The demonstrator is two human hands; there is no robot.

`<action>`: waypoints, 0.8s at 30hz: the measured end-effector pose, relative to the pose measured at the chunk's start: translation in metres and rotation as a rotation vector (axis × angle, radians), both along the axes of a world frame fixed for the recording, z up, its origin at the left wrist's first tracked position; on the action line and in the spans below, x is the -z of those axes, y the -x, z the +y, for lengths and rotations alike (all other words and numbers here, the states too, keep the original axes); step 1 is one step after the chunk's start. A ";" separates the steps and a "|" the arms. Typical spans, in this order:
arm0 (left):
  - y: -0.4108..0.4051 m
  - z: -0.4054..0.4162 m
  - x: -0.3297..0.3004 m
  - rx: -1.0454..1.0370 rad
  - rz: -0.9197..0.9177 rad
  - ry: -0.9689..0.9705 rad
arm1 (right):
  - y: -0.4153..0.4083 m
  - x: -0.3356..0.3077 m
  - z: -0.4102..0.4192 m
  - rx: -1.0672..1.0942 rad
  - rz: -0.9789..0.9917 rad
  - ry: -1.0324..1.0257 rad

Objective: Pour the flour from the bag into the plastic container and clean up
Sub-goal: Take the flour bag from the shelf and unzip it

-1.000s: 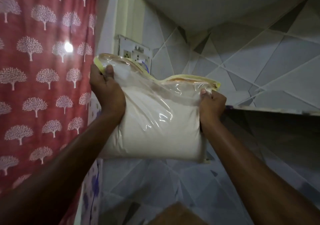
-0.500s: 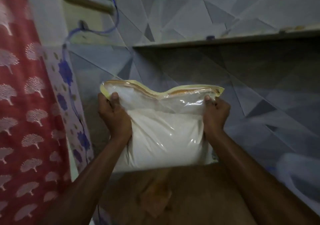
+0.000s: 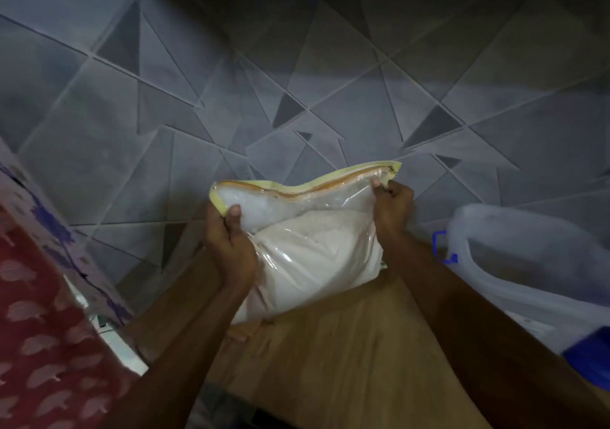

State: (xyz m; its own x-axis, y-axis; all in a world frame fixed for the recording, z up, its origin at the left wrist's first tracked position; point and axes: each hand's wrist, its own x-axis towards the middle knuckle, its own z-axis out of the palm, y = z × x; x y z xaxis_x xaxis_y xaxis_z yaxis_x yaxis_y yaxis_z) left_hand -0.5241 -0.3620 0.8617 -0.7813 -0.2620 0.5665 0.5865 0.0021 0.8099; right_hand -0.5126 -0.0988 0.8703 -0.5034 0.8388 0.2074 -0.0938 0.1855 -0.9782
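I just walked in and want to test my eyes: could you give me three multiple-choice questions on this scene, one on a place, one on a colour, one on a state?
1. Where is the plastic container?
A. To the right of the flour bag
B. Behind the red curtain
C. Under the bag

2. What colour is the trim along the bag's top edge?
A. Green
B. Pale yellow
C. Black

3. How is the flour bag held?
A. By one hand only
B. Lying flat, untouched
C. By both hands at its upper corners

Answers: 1 A, it stands at the right edge on the wooden surface. 2 B, the yellow band shows plainly. 3 C, the left hand and right hand each grip a corner.
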 end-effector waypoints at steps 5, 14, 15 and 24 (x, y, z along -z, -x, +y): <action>-0.021 0.040 0.039 0.035 -0.154 0.053 | 0.006 0.038 0.041 -0.028 -0.038 0.076; -0.027 0.088 0.093 -0.010 -0.237 0.265 | 0.039 0.102 0.104 -0.169 -0.069 0.141; -0.027 0.091 0.100 -0.010 -0.242 0.290 | 0.045 0.106 0.107 -0.185 -0.066 0.135; -0.013 0.093 0.115 0.096 -0.355 0.297 | 0.103 0.125 0.112 -0.289 -0.039 0.066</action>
State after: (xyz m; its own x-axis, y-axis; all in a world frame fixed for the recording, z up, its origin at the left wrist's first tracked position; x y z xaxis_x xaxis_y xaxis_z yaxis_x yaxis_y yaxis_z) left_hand -0.5111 -0.2687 0.7468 -0.9530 -0.0465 0.2994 0.2822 0.2237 0.9329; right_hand -0.6155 0.0135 0.7454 -0.7294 0.6709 0.1335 -0.0960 0.0928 -0.9910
